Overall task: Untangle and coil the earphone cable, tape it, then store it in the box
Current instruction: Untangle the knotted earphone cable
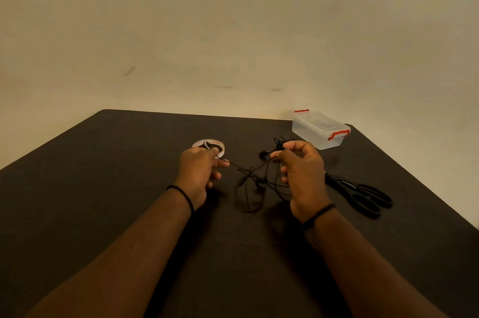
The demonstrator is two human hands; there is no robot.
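Holding the earphone cable (250,177) between them above the bench (103,188), both hands work at the untangling step. The left hand (198,175) pinches one strand between thumb and forefinger, its other fingers loosely spread. The right hand (302,177) pinches another strand near an earbud (263,153), with its fingers curled around the bunched loops behind it. The strands cross in a knot midway between the hands, and slack loops hang down to the bench surface.

Handling judgement: the cable is light, thin and limp. It holds no shape of its own and slides easily through a loose pinch. Take hold close to the knot, not at the earbuds or at the joint where the wire enters them, since those points are likely the most fragile. Pulling the ends apart may tighten the knot; feeding slack into it is the safer course.

The tape roll (209,147) lies just beyond the left hand. The scissors (363,194) lie to the right of the right hand. The clear box (320,129), lid on with red clips, stands at the far right corner, well apart from the cable. Coiling, taping and storing are not yet done.
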